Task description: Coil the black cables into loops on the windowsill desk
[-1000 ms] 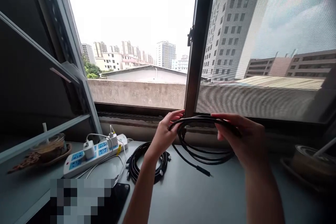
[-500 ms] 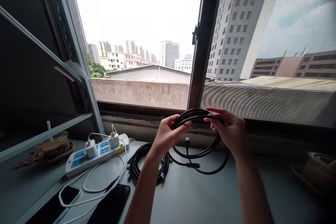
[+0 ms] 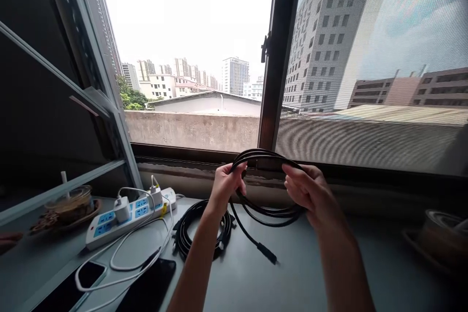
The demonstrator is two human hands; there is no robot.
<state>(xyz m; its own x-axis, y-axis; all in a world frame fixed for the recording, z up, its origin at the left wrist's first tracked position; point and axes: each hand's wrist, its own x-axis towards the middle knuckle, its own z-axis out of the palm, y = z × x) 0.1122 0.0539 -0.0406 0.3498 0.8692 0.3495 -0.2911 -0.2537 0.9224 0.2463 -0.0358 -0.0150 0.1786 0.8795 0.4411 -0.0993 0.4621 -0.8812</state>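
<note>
A black cable [image 3: 270, 212], gathered in several loops, is held up between my two hands above the grey tabletop. My left hand [image 3: 228, 183] is closed around the left side of the loops, thumb toward the inside. On the right side, my right hand [image 3: 309, 187] grips the same loops with its fingers curled. One cable end with a black connector [image 3: 266, 253] hangs down between my forearms, over the tabletop. Beside my left forearm lies a second coiled black cable [image 3: 182, 234], partly hidden by the arm, with its plugs showing at the edges.
A white power strip [image 3: 132, 222] with two chargers and looping white cables stands at left. Two dark phone-like devices [image 3: 151, 280] lie in front of it. Lidded cups [image 3: 75, 200] sit at both sides. A window [image 3: 193, 129] and a metal frame [image 3: 117, 131] border the desk.
The loops have spread wider and both hands have shifted slightly. The connector end now hangs lower and nearer, and the other plug end is no longer visible. A hand appears at the far left edge.
</note>
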